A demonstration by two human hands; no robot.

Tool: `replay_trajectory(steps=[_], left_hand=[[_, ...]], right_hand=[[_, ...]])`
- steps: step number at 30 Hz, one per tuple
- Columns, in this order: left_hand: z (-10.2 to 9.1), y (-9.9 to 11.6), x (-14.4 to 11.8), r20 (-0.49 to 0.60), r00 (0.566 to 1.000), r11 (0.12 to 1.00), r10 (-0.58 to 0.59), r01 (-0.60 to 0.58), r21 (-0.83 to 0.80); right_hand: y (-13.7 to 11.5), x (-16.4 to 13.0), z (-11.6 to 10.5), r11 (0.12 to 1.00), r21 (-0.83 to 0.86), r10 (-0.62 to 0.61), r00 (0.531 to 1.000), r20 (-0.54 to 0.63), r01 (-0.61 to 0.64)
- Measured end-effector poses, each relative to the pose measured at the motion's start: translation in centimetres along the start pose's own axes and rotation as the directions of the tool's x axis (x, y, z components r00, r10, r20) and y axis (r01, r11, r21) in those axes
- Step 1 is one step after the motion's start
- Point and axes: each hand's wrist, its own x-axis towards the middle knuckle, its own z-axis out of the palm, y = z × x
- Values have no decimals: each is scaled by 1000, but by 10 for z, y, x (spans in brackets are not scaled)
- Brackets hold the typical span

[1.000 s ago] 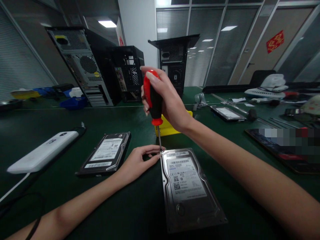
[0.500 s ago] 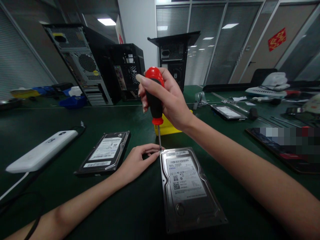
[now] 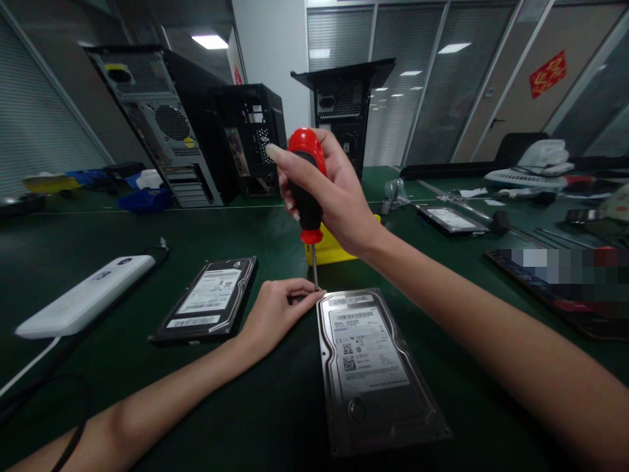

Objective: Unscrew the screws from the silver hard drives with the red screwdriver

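My right hand [image 3: 334, 190] is wrapped round the red and black handle of a screwdriver [image 3: 309, 196], held almost upright. The tip of its shaft points down at the far left corner of a silver hard drive [image 3: 368, 347], which lies label up on the table. At that corner my left hand [image 3: 275, 311] rests on the table. Its thumb and forefinger come together around the screwdriver's tip; whatever is pinched there is too small and covered to make out.
Left of my left hand lies a second hard drive [image 3: 206, 298], then a white power strip [image 3: 88, 295]. A yellow container [image 3: 339, 246] stands behind my right wrist. Computer cases [image 3: 157, 124] line the back. At right are another hard drive [image 3: 449, 220] and a dark flat device [image 3: 540, 295].
The fingers of my right hand have shifted and curled closer round the screwdriver handle. Its tip now appears slightly left of the drive's corner. My left hand stays by the tip.
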Motion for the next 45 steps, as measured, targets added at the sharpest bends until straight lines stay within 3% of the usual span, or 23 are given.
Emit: replay_trajectory(steps=[11,16,22,28,36,45], left_hand=[[0,-1,0,18,1000,999,-1,2,-46],[-2,1,0,24,999,1000,25,-25,19],[-3,5,0,36,999,998,22,-24,54],[-3,4,-3,-82,993,996,80,-78,34],[-2,3,-1,-230,960,984,157,-173,-51],[1,0,3,-188,978,984,93,-119,-130]], right_hand=[[-1,-3,1,998,-67,-16,1000,-3,16],[-4,-8,3,994,-107,-34,997,-62,27],[-2,-6,3,998,-48,-46,998,-44,44],[1,-1,0,992,122,-42,998,40,37],[0,0,0,989,140,-54,998,-18,56],[-1,-1,4,991,111,-81,997,-6,81]])
